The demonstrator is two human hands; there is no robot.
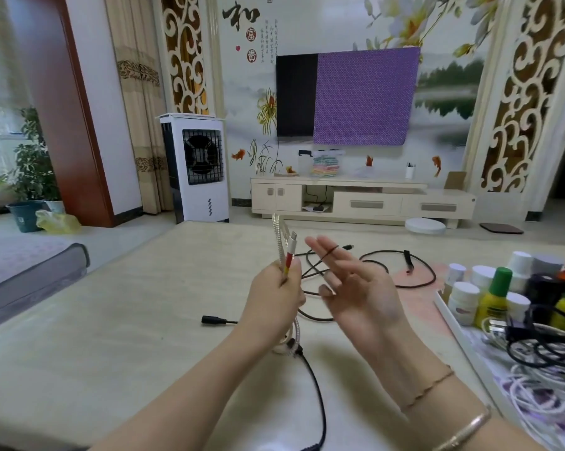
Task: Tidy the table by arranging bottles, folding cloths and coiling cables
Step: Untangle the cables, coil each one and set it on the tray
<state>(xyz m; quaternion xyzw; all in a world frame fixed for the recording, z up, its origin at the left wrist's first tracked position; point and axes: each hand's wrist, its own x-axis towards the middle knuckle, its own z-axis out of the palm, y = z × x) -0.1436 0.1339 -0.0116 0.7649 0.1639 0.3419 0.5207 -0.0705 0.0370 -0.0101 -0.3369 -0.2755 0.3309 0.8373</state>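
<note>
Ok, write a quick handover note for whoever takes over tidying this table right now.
Left hand: grip on the folded silver braided cable, connector end up, the rest hanging to the table.
Right hand: open, holding nothing, raised beside it.
Black cables: loose and tangled on the table behind the hands.
Done: bottles grouped on the tray at right; white cables and one black cable lie there too.
Left: finish coiling the silver cable, then coil the black ones. No cloths visible.

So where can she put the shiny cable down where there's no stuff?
The beige tabletop left of the left hand is bare, bordered by the small black plug and the far edge. Crowded: tangled black cables behind the open right hand, and the white tray of bottles on the right.
</note>
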